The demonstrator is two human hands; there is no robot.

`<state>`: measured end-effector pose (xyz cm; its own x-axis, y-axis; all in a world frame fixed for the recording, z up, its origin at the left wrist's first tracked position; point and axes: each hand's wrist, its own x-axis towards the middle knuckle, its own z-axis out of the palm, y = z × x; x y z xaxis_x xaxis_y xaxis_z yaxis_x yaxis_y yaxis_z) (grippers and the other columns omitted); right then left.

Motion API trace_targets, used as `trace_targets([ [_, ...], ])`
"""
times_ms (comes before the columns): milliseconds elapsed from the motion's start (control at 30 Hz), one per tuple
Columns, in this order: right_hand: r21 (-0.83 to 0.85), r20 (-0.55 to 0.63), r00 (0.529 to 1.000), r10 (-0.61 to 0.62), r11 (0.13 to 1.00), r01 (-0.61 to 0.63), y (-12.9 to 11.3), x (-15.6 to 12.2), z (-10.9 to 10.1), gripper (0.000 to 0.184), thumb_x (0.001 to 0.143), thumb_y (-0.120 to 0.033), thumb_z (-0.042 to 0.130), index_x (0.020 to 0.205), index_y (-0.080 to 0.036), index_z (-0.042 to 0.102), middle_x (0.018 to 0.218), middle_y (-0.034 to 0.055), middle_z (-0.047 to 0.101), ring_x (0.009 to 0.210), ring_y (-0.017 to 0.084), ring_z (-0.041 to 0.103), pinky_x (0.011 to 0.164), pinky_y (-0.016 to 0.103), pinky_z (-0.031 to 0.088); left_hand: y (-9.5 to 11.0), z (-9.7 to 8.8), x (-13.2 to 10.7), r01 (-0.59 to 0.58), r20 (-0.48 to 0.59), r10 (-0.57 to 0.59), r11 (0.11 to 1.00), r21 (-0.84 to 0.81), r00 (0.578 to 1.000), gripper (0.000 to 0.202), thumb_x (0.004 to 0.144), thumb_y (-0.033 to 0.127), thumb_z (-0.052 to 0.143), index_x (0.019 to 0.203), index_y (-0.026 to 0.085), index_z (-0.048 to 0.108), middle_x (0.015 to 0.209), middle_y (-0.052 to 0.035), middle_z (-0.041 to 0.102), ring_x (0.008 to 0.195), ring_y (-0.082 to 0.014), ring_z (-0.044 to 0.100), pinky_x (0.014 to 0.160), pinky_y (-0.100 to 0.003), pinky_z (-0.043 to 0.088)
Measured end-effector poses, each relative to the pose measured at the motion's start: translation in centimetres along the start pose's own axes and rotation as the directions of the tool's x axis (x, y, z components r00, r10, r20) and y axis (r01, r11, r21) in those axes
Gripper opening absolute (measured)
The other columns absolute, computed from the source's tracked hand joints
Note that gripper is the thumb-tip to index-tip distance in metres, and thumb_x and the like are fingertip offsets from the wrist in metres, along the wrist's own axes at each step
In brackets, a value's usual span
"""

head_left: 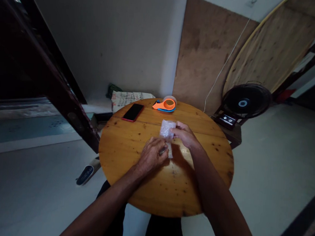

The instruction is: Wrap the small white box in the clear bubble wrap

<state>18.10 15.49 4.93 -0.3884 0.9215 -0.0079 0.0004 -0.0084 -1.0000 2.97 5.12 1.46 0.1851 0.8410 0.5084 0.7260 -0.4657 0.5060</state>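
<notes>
A small piece of clear bubble wrap (167, 130) lies near the middle of a round wooden table (134, 155). My right hand (184, 134) pinches its upper right side with closed fingers. My left hand (152, 154) is curled over its lower end, pressing down on it; something small and dark shows under the fingers, and I cannot make out what it is. Both forearms reach in from the bottom of the view.
An orange and blue tape dispenser (165, 105) and a dark phone in a red case (133, 112) lie at the table's far edge. A black fan (245, 100) stands on the floor to the right. Wooden boards lean on the wall. A dark slanted beam (56, 88) rises at left.
</notes>
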Motion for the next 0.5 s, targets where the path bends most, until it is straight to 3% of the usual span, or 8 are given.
trace_targets([
  [100, -0.05, 0.113, 0.994, -0.002, 0.999, 0.007, -0.6, -0.5, -0.8, 0.03, 0.061, -0.034, 0.071, 0.079, -0.018, 0.054, 0.073, -0.0003, 0.061, 0.062, 0.013, 0.055, 0.057, 0.025, 0.042, -0.2, 0.2, -0.3, 0.028, -0.072, -0.028, 1.0, 0.007, 0.997, 0.013, 0.082, 0.023, 0.058, 0.091, 0.018, 0.067, 0.112, -0.0088, 0.057, 0.101, -0.0225, 0.053, 0.088, -0.038, 0.046],
  [267, -0.096, 0.311, 0.946, -0.095, 0.987, 0.13, -0.9, -0.9, -1.5, 0.025, 0.067, -0.032, 0.071, 0.079, -0.018, 0.054, 0.074, -0.0013, 0.059, 0.066, 0.012, 0.052, 0.061, 0.024, 0.04, -0.2, 0.3, -0.5, 0.077, -0.115, -0.086, 0.994, -0.073, 0.99, 0.014, 0.079, 0.019, 0.061, 0.09, 0.02, 0.07, 0.109, -0.0077, 0.054, 0.103, -0.0215, 0.052, 0.09, -0.036, 0.046],
  [500, -0.14, 0.394, 0.915, -0.089, 0.978, 0.155, -1.8, -1.4, -1.3, 0.025, 0.07, -0.033, 0.07, 0.076, -0.018, 0.051, 0.072, -0.0033, 0.054, 0.068, 0.011, 0.049, 0.065, 0.023, 0.037, -0.6, 0.8, -0.4, 0.141, -0.132, -0.153, 0.985, -0.1, 0.979, 0.013, 0.078, 0.02, 0.062, 0.09, 0.021, 0.068, 0.109, -0.0076, 0.052, 0.104, -0.0213, 0.051, 0.092, -0.037, 0.046],
])
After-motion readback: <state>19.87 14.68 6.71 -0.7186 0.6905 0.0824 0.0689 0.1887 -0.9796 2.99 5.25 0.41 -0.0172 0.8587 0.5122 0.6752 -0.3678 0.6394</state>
